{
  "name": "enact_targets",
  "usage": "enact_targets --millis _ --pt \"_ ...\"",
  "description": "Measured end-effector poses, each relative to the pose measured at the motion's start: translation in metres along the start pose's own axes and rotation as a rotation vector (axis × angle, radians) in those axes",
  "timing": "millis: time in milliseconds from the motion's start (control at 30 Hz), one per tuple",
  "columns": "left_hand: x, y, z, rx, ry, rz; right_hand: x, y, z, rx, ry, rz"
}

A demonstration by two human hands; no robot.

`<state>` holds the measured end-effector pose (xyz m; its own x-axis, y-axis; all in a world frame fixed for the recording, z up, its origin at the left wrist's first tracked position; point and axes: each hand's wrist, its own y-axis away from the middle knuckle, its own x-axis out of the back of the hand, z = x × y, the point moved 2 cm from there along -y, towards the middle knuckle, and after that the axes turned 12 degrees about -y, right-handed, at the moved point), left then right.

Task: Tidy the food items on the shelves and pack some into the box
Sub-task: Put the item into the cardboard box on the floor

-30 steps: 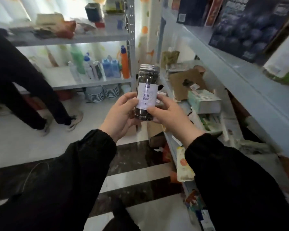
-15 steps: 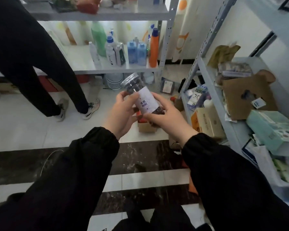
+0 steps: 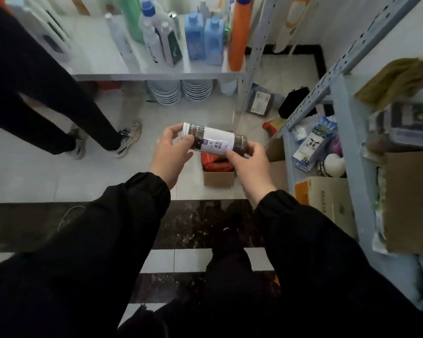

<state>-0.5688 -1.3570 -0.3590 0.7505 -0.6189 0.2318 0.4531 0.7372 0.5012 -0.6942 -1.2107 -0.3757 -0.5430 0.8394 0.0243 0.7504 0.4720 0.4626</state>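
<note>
Jar lies sideways between both hands, above the small cardboard box on the floor. I guess I've tipped it flat so it fits into that box, which already holds red packs. Left hand grip curls round the capped end, thumb on the jar body, fingers over the lid. Right hand grip pinches the base end, fingertips on the label edge. Shelf sits just beside, right.

Pretty even, soft indoor light, brightest on the white floor tiles up top. Black sleeves swallow all detail. Right-hand shelf is smeared with motion blur, and the wide lens bends its uprights at the edges.
</note>
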Motion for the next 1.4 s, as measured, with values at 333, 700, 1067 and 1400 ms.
enact_targets --millis 333,700,1067,1400 --pt "-0.067 -0.173 -0.036 0.211 -0.286 -0.179 -0.001 -0.195 0.054 -0.241 0.134 -0.006" --pt "-0.101 -0.351 -0.22 0.401 -0.296 -0.359 -0.042 -0.36 0.225 -0.457 0.287 0.0" --pt "-0.146 -0.522 -0.332 0.276 -0.269 -0.402 -0.067 -0.524 0.349 -0.322 0.458 -0.127" --pt "-0.173 -0.606 -0.378 -0.034 -0.866 -0.515 -0.088 -0.583 0.396 -0.186 1.166 -0.358"
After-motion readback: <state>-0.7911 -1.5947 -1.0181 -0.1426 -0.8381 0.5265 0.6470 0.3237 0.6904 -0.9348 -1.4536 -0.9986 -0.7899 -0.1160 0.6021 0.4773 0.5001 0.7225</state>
